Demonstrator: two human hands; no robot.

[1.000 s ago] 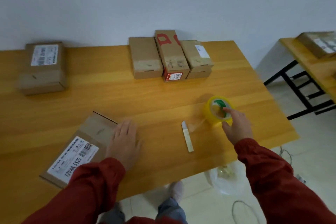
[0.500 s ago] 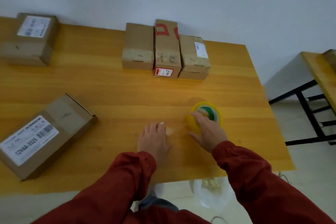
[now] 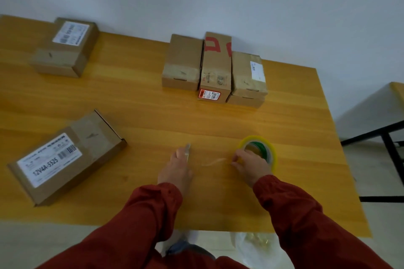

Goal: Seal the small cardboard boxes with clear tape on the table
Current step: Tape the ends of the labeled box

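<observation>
My left fingers [image 3: 178,156] grip a slim cutter [image 3: 188,148]; right fingers [image 3: 237,159] pinch the glossy yellowish tape roll [image 3: 272,155]. Matte cardboard boxes [image 3: 215,67] lie beyond.

The near side of the tape roll [image 3: 259,138] is hidden by the right hand [image 3: 250,167]. Left of the tape roll, most of a thin tool [image 3: 188,147] is covered by the left hand [image 3: 176,170]. Both hands are blurred, so no grip can be told. The table [image 3: 142,120] is cut off far left of the tape roll, and the label [image 3: 71,33] back there cannot be read.
</observation>
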